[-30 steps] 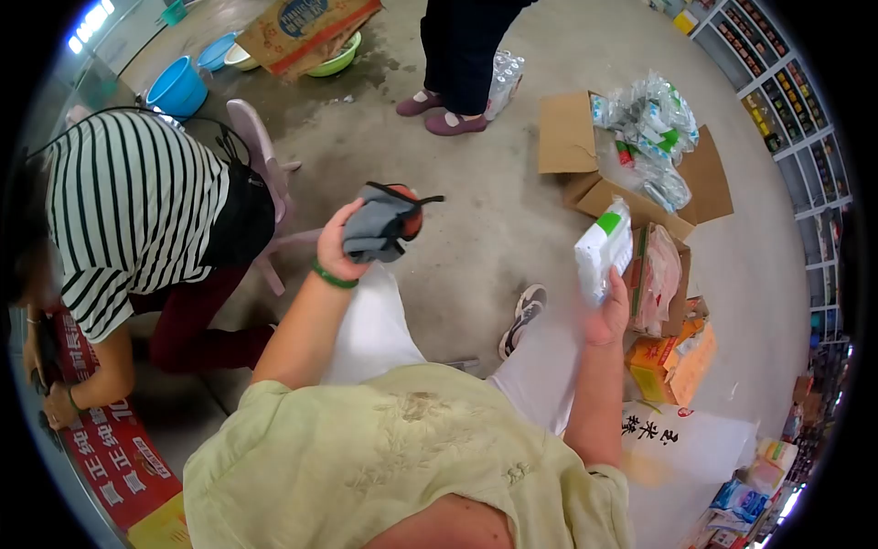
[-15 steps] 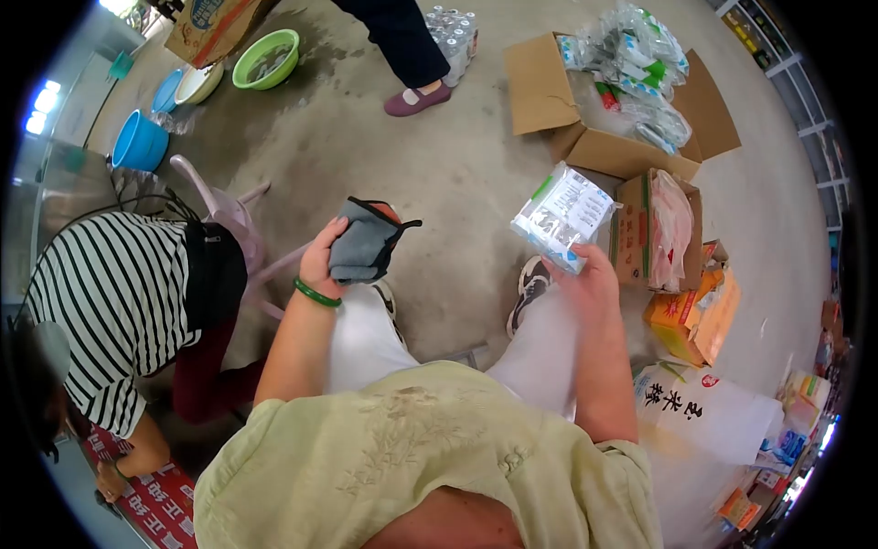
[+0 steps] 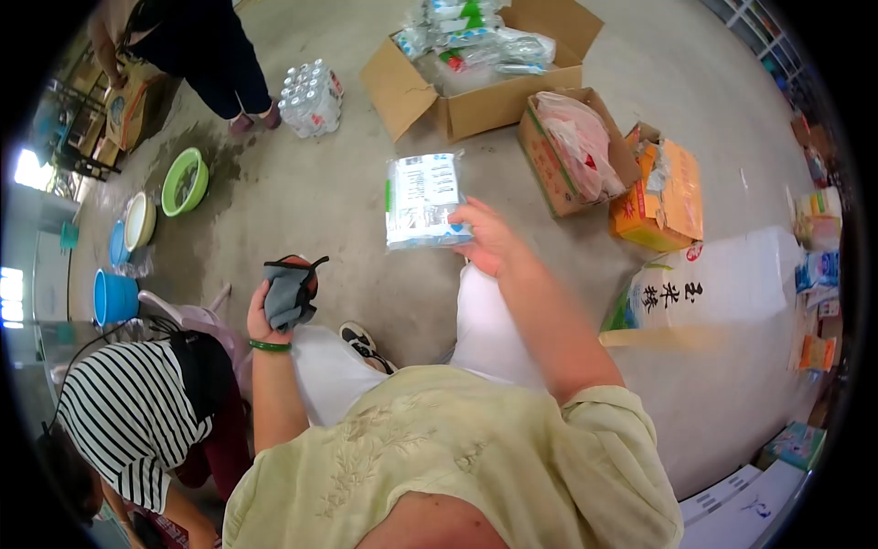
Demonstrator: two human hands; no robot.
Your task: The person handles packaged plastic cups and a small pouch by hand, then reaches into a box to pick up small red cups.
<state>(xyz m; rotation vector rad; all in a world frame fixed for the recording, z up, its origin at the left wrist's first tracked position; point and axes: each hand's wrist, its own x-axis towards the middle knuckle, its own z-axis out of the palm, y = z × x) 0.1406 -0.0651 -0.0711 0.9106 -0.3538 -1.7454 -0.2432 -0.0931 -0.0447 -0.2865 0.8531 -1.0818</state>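
Observation:
My left hand (image 3: 263, 316), with a green bangle at the wrist, is closed around a folded grey cloth (image 3: 291, 297) with black edging and some orange showing. In my right hand (image 3: 487, 240) is a flat, clear-wrapped packet (image 3: 422, 197) with white printed panels and a green strip. My thumb lies on its lower right corner; the fingers behind it are partly hidden. Beyond the packet, an open cardboard box (image 3: 498, 114) holds similar plastic-wrapped packets (image 3: 471, 32).
Right of that box stand a carton with a pink bag (image 3: 574, 137) and an orange carton (image 3: 672, 197). A white printed sack (image 3: 722, 279) lies nearby. Bottled water (image 3: 311, 99), a green basin (image 3: 186, 181) and a crouching person in stripes (image 3: 133, 412) are left; another person (image 3: 215, 55) stands behind.
The view has turned right, so the boxes and sack sit further left. The packet has swung across toward the middle in front of me. Both hands keep hold of their things.

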